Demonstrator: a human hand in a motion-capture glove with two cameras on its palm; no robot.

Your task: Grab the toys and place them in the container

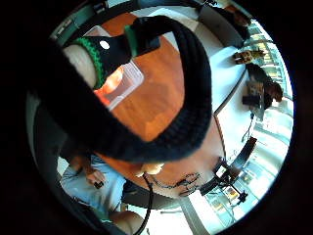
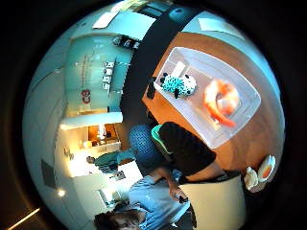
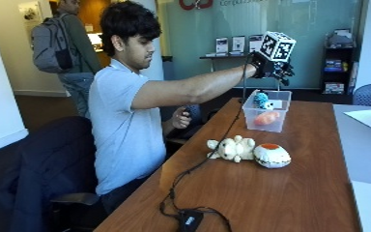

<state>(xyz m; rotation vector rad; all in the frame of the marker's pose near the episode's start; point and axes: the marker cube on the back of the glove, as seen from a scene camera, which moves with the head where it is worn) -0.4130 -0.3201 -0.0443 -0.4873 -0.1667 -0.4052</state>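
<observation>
The gloved right hand [image 3: 272,67] hangs in the upper right of the outside view, above the clear container [image 3: 267,110], its fingers drooping loosely with nothing between them. The container stands on the wooden worktop [image 3: 256,193] toward its far end. Two toys already lie inside: a spotted plush toy [image 2: 178,85] and an orange toy [image 2: 220,101], seen side by side in the thumb-side palm view.

Two toys remain outside, in the middle of the outside view: a cream plush toy [image 3: 232,148] and, touching it on the right, a round white toy with an orange top [image 3: 272,155].

Risks, as I judge them:
- The two loose toys touch, so gripping one may drag or nudge the other; the round one looks likely to roll.
- The container looks light, so a hand brushing its rim on the way down could shift or tip it.
- A black cable [image 3: 198,169] runs along the worktop's near edge in the lower part of the frame and could snag or sweep a toy if the arm swings wide.

There is open wood between the container and the loose toys, and more to their right. The cream toy lies nearer the worktop's left edge, so a push that way could send it off.
</observation>
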